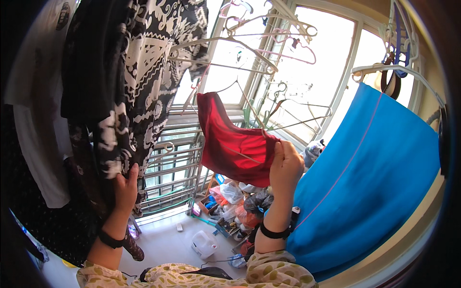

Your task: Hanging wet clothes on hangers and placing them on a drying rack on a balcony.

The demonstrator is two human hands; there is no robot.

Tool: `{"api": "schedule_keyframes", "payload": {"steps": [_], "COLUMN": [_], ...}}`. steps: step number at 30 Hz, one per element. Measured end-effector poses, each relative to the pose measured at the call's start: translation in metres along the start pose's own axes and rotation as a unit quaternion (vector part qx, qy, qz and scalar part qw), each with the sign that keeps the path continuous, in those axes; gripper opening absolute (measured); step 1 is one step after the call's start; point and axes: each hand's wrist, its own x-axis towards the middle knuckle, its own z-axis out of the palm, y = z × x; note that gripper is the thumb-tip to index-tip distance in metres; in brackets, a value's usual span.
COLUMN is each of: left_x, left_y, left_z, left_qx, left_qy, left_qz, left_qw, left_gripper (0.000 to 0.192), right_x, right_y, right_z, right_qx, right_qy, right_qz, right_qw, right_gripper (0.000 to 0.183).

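Observation:
A red cloth garment (234, 144) hangs at the middle from a thin hanger; its right end is pinched between the thumb and fingers of my right hand (286, 162). My left hand (126, 187) is at the lower part of a black-and-white patterned garment (144, 90), thumb up; its fingers are partly hidden, so whether they grip the cloth is unclear. Beside that garment, further left, hang a black garment (84, 64) and a pale one (32, 72). A large blue cloth (367, 172) hangs from a white hanger (399, 67) at the right.
Bare hangers (248, 68) hang above, before bright windows (317, 54). A metal railing (173, 158) stands behind the garments. Below, plastic bags (232, 194) and boxes are heaped against the wall. A translucent plastic jug (204, 244) and a small white object (179, 226) lie on the pale floor.

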Motion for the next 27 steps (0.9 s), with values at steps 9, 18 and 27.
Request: {"api": "schedule_keyframes", "payload": {"steps": [9,18,27], "left_x": [0.011,0.019,0.019], "left_y": [-0.002,-0.018,-0.032], "left_z": [-0.03,-0.038,-0.047], "left_qx": [-0.085,-0.076,-0.101], "left_qy": [0.014,-0.017,-0.025], "left_qz": [-0.009,-0.024,-0.022], "left_qw": [0.996,0.997,0.994], "left_gripper": [0.056,0.061,0.056], "right_x": [-0.011,-0.035,-0.01], "right_y": [0.014,0.022,0.017], "right_z": [-0.04,-0.078,-0.094], "right_qx": [-0.058,-0.134,-0.046], "right_qy": [-0.011,0.013,0.098], "right_qz": [0.053,0.057,0.069], "right_qw": [0.997,0.989,0.992], "right_gripper": [0.014,0.018,0.024]}}
